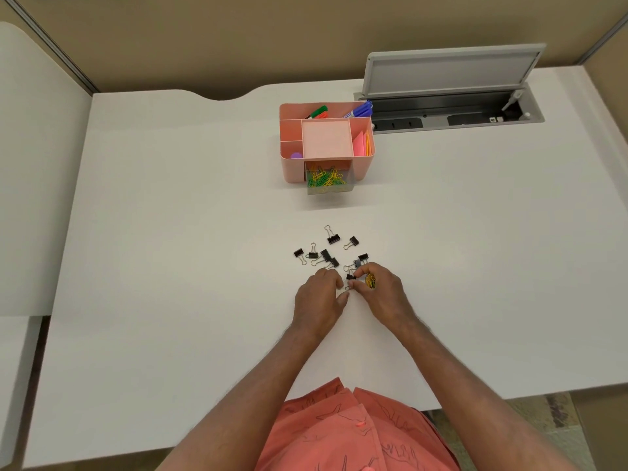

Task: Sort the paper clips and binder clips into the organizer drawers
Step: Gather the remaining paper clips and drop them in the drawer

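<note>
A pink desk organizer (292, 168) stands on the white desk, its clear drawer (329, 189) pulled open and holding several yellow and green paper clips (323, 178). Several black binder clips (328, 255) lie scattered nearer to me. My right hand (380, 290) is curled around a small bunch of yellow and green paper clips (370, 280), its fingertips touching a binder clip (350, 276). My left hand (321, 294) rests palm down beside it, fingertips on the desk close to the right hand's; what is under them is hidden.
The organizer's top compartments hold markers (360, 110), pink sticky notes (361, 144) and a purple ball (296, 155). An open grey cable hatch (448, 96) sits at the back right. Beige partition walls enclose the white desk (170, 266).
</note>
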The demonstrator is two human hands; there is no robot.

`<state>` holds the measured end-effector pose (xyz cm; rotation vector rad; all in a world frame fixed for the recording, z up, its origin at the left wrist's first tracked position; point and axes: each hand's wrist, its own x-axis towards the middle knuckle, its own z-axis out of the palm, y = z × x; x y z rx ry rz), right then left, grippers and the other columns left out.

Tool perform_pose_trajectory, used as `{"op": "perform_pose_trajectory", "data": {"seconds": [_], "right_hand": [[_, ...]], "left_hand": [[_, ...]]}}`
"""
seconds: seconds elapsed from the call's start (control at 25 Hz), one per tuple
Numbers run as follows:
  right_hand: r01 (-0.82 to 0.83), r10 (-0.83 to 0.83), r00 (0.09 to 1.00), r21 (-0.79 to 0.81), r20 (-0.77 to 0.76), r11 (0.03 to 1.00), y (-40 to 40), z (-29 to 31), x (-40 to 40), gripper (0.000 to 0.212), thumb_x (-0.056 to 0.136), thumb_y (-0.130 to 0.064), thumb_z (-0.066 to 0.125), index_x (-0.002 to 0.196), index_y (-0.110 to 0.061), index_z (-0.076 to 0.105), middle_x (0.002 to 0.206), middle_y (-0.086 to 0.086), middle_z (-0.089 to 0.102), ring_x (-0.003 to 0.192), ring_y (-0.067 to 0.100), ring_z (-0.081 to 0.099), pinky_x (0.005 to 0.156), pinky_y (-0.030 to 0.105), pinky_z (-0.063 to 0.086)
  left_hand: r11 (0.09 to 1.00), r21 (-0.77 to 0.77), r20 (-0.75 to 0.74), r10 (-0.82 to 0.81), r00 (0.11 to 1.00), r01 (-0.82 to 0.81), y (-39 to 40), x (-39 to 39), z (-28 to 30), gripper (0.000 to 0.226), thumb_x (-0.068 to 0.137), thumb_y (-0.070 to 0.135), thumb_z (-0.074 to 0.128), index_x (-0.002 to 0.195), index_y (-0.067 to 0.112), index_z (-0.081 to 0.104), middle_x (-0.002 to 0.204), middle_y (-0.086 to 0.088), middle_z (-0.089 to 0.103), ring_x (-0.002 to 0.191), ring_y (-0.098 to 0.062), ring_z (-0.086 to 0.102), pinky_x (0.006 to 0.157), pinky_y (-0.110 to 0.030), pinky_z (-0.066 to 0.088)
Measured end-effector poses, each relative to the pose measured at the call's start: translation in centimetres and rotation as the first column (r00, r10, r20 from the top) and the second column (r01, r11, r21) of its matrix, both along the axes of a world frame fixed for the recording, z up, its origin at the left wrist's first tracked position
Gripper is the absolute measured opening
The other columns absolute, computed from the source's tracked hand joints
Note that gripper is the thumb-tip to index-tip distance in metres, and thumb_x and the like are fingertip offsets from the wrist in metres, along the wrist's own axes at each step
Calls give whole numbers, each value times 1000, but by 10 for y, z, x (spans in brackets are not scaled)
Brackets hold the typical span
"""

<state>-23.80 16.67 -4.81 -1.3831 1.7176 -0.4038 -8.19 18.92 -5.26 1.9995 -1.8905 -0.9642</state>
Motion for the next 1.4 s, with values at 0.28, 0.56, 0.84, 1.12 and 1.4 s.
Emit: {"op": "perform_pose_trajectory", "data": {"seconds": [0.28, 0.56, 0.84, 1.12, 1.4], "right_hand": [[85, -87, 996, -69, -28, 994, 2, 2, 2, 19, 93, -16, 71, 108, -21, 62, 101, -7, 65, 88, 8, 58, 67, 9, 39], [172, -172, 985, -1, 21, 985, 16, 13, 1, 6, 96, -20, 65, 97, -25, 62, 95, -10, 65, 87, 5, 61, 62, 11, 42], [295, -417, 818, 333, 396, 896, 13, 23, 32, 20, 100, -21, 54, 99, -14, 73, 95, 7, 76, 86, 16, 73, 77, 30, 62], [288, -493, 718, 435, 492, 853, -15, 26, 48, 21, 98, -31, 61, 89, -11, 65, 76, 3, 62, 68, 16, 59, 65, 29, 52], [-168, 166, 985, -51, -50, 984, -53, 17, 74, 9, 94, -27, 65, 102, -25, 69, 86, -11, 66, 79, 9, 61, 66, 28, 45]], "left_hand": [[1000, 10, 77, 11, 997, -12, -6, -13, 3, 16, 95, 39, 64, 108, 29, 66, 112, 7, 62, 102, -17, 63, 81, -36, 50], [985, 163, 104, -77, 992, 60, -19, -9, 13, 14, 89, 17, 59, 82, 18, 71, 95, 3, 67, 84, -23, 67, 71, -34, 56], [938, 281, -453, 316, 834, -203, -12, 17, 17, 4, 83, 19, 73, 79, 20, 73, 82, 2, 75, 66, -2, 59, 68, -25, 51], [928, 137, -394, 373, 840, -347, -29, 42, 21, 6, 89, 23, 68, 87, 27, 72, 85, 9, 71, 74, 0, 60, 67, -20, 46], [961, 11, -77, 276, 958, -276, -43, 59, 7, 13, 96, 30, 62, 110, 31, 64, 102, 13, 61, 89, -9, 60, 74, -28, 43]]}}
